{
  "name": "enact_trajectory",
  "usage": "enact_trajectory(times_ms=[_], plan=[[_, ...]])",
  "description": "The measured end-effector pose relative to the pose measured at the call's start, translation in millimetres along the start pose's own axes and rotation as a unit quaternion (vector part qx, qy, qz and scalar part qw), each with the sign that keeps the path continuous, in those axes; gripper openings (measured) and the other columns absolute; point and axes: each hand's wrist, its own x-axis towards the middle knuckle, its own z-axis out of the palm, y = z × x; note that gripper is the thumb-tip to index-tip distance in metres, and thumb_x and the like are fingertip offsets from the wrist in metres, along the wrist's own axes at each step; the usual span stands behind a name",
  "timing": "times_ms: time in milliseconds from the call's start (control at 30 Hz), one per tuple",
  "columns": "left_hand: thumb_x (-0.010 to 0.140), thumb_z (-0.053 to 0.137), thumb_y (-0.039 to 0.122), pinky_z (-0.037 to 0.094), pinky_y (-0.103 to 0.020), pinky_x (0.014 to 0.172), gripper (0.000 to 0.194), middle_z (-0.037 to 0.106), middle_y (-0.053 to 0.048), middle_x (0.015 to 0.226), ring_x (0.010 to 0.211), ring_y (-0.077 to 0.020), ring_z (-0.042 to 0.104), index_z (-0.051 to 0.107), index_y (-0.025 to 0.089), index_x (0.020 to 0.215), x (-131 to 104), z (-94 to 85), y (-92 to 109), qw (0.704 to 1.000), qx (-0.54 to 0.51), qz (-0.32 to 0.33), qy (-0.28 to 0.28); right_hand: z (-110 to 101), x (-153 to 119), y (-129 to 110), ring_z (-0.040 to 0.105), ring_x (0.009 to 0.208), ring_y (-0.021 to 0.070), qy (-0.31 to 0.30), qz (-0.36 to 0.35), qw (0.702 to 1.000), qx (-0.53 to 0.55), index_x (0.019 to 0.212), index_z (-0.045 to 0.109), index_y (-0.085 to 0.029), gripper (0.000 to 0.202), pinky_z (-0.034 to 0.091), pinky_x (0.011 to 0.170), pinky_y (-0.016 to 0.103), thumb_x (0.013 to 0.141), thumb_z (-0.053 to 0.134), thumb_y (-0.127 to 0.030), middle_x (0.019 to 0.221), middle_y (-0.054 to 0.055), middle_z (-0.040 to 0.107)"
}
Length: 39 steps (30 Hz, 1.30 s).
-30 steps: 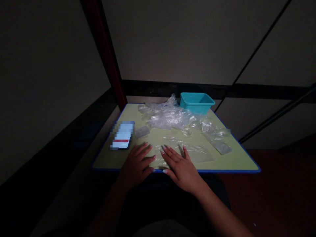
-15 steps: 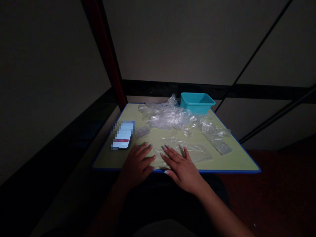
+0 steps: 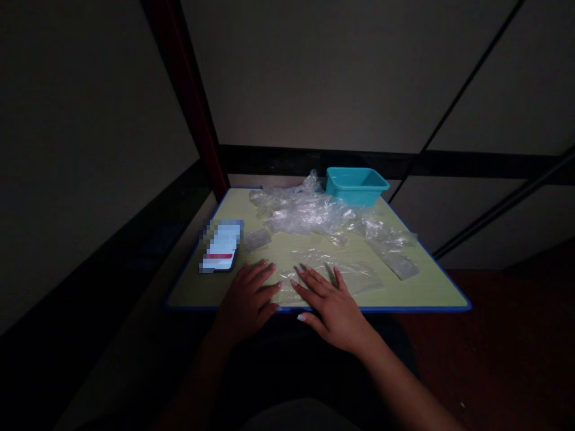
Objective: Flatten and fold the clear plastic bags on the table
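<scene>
Clear plastic bag, flat on the bench, lower centre of frame; long axis runs left to right, mouth direction not discernible. Left hand and right hand lie spread, palms down, pressing its near end. Smoothing apparently begun; crumpled bag heap, upper centre, seemingly unsorted.

We press a clear, crinkled plastic bag flat under our right hand, its near end between both hands, the rest stretching rightward.
</scene>
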Motion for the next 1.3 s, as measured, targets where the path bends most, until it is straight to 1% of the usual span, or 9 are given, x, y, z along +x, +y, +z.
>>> enact_trajectory(times_ms=[200,433,600,767,867,1000,1133,1200,1300], plan=[[0.089,0.051,0.037,0.034,-0.055,0.104,0.034,0.053,-0.012,0.137,0.13,-0.0315,0.042,0.067,0.022,0.114,-1,0.9,-3,1.0,0.003,0.019,0.011,1,-1,-2,0.018,0.143,0.0225,0.007,0.027,1.0,-0.007,0.151,0.016,-0.022,0.066,-0.002,0.113,0.059,0.094,0.045,-0.041,0.155,0.01,0.02],[0.089,0.049,0.042,0.033,-0.052,0.106,0.04,0.057,-0.012,0.134,0.128,-0.0303,0.046,0.064,0.019,0.118,-5,3.3,-7,0.999,0.001,0.03,0.033,1,-11,12,0.019,0.143,0.025,0.029,0.17,0.984,-0.038,0.151,0.014,-0.016,0.066,0.002,0.112,0.061,0.095,0.037,-0.042,0.155,0.012,0.02],[0.09,0.047,0.041,0.026,-0.052,0.109,0.052,0.054,-0.014,0.136,0.128,-0.0306,0.047,0.049,0.016,0.135,1,5.6,6,0.999,0.011,0.015,0.046,3,-12,17,0.018,0.143,0.0263,0.021,0.196,0.979,-0.05,0.15,0.018,-0.012,0.068,0.004,0.113,0.061,0.095,0.034,-0.048,0.154,0.014,0.02],[0.089,0.051,0.046,0.009,-0.051,0.116,0.058,0.048,-0.012,0.143,0.133,-0.0297,0.042,0.045,0.018,0.139,19,11.7,37,0.996,0.001,0.081,-0.028,-1,-14,16,0.017,0.144,0.0256,0.011,0.201,0.978,-0.05,0.149,0.021,-0.01,0.069,0.005,0.113,0.06,0.095,0.034,-0.051,0.154,0.014,0.02],[0.089,0.052,0.045,0.008,-0.053,0.116,0.059,0.046,-0.013,0.144,0.134,-0.0295,0.041,0.043,0.017,0.14,26,14.6,45,0.996,0.002,0.076,-0.048,-5,-27,20,0.017,0.144,0.0258,0.028,0.232,0.971,-0.054,0.15,0.02,-0.011,0.069,0.004,0.113,0.061,0.095,0.033,-0.051,0.154,0.014,0.019],[0.088,0.053,0.043,0.013,-0.057,0.113,0.056,0.047,-0.014,0.143,0.133,-0.0313,0.041,0.046,0.017,0.138,38,11.4,46,0.998,-0.004,0.049,-0.043,-6,-52,28,0.02,0.143,0.0275,0.049,0.279,0.957,-0.061,0.15,0.019,-0.017,0.065,0.005,0.111,0.064,0.096,0.034,-0.048,0.154,0.014,0.022],[0.091,0.05,0.041,0.021,-0.055,0.112,0.053,0.047,-0.012,0.144,0.135,-0.0282,0.039,0.044,0.021,0.139,70,5.1,45,0.998,-0.019,0.033,-0.044,-3,-65,33,0.024,0.142,0.027,0.064,0.265,0.96,-0.058,0.15,0.021,-0.024,0.058,0.003,0.11,0.066,0.097,0.035,-0.042,0.153,0.011,0.027],[0.091,0.05,0.044,0.023,-0.055,0.111,0.052,0.046,-0.011,0.144,0.136,-0.0276,0.037,0.044,0.023,0.139,90,4.7,39,0.998,-0.01,0.023,-0.059,-2,-66,33,0.025,0.141,0.0268,0.07,0.251,0.964,-0.052,0.149,0.023,-0.024,0.057,0.003,0.11,0.066,0.096,0.037,-0.041,0.153,0.01,0.028],[0.085,0.055,0.056,0.025,-0.057,0.108,0.059,0.043,-0.015,0.146,0.138,-0.0324,0.032,0.053,0.02,0.133,113,7.7,21,0.997,0.037,-0.017,-0.068,-2,-64,33,0.026,0.141,0.0263,0.07,0.231,0.97,-0.038,0.149,0.025,-0.023,0.057,0.003,0.11,0.066,0.096,0.038,-0.04,0.153,0.01,0.028]])
